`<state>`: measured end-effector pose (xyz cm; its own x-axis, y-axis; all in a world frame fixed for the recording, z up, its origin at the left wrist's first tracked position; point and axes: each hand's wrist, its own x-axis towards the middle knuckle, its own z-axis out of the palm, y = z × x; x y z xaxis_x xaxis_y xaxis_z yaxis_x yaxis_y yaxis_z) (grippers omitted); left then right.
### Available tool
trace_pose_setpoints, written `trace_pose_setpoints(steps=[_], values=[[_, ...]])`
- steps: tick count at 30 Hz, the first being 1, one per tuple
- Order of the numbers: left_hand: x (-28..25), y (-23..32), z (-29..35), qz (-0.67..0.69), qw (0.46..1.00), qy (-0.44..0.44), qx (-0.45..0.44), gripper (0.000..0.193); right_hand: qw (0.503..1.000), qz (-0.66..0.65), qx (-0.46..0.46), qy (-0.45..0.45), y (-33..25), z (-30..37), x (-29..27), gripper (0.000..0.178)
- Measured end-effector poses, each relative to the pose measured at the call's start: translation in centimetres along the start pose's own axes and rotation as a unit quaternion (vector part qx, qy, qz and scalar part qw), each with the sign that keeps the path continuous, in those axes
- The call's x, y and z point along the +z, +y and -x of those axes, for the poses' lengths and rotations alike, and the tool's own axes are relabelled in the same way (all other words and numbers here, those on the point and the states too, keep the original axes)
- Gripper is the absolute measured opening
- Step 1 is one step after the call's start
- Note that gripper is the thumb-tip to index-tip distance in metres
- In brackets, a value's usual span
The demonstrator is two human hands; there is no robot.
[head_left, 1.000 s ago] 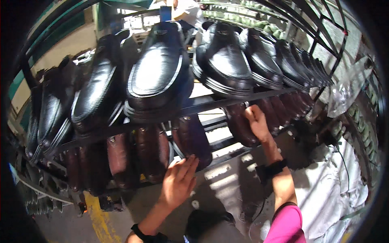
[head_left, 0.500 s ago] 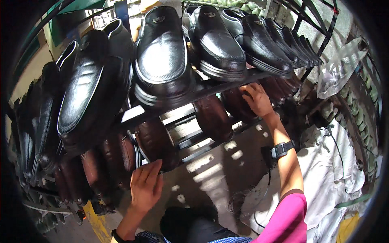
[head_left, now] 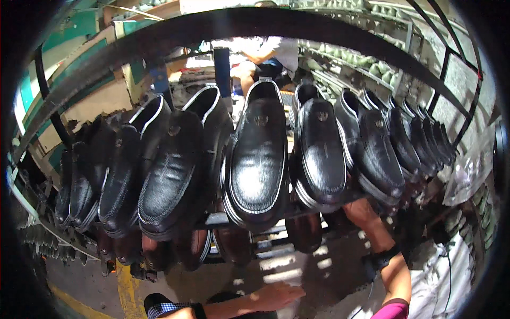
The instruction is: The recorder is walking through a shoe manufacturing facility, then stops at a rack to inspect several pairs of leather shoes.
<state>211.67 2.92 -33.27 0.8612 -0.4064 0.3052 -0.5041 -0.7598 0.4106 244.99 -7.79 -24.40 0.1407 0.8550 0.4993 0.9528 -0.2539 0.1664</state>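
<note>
Black loafers (head_left: 258, 159) fill the rack's upper rail; below it, the left hand (head_left: 279, 295) hovers flat, open and empty, while the right hand (head_left: 357, 208) reaches up behind them, its grip apparently hidden.

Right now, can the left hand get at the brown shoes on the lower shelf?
Probably yes. The left hand is open and empty, low under the rack, and the brown shoes hang just above it with only open floor between; nothing blocks the way up.
</note>
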Motion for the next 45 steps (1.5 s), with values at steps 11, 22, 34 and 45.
trace_pose_setpoints(steps=[11, 22, 34, 45], values=[[2.0, -4.0, 0.5, 0.088, 0.995, 0.006, -0.049, 0.036, 0.987, 0.161, -0.023, 0.008, -1.5, -1.8, -1.8, 0.020], [0.2, -3.9, -1.8, 0.078, 0.988, -0.033, -0.133, 0.027, 0.982, -0.092, 0.161, -0.038, 0.0, 0.5, 0.4, 0.033], [-1.1, -1.9, -3.5, 0.105, 0.989, 0.011, -0.106, 0.024, 0.900, -0.298, 0.316, 0.030, -2.2, 1.0, -0.8, 0.015], [-2.2, -1.7, -3.0, 0.108, 0.985, -0.003, -0.133, 0.022, 0.883, -0.337, 0.298, 0.136, 7.6, 6.9, -3.8, 0.033]])
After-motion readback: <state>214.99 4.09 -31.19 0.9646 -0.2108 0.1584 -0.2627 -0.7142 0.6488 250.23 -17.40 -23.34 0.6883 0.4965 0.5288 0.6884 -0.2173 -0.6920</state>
